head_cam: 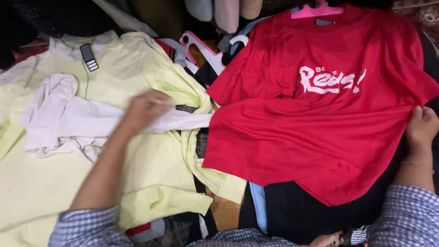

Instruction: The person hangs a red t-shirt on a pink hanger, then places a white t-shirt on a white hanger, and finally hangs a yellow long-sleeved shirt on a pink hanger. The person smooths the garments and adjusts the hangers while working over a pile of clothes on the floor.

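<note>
My left hand rests on a crumpled white garment that lies across a pale yellow shirt at the left; its fingers are blurred and curled on the white cloth. At the right edge, my right hand pinches the side of a red T-shirt with white lettering on its chest. The red T-shirt lies spread flat, still on a pink hanger at its collar. Both my sleeves are blue-and-white check.
A pink-and-white hanger lies between the two shirts. Dark clothes and a light blue strip lie under the red T-shirt. More garments are piled along the top edge. A patch of wooden surface shows near the bottom.
</note>
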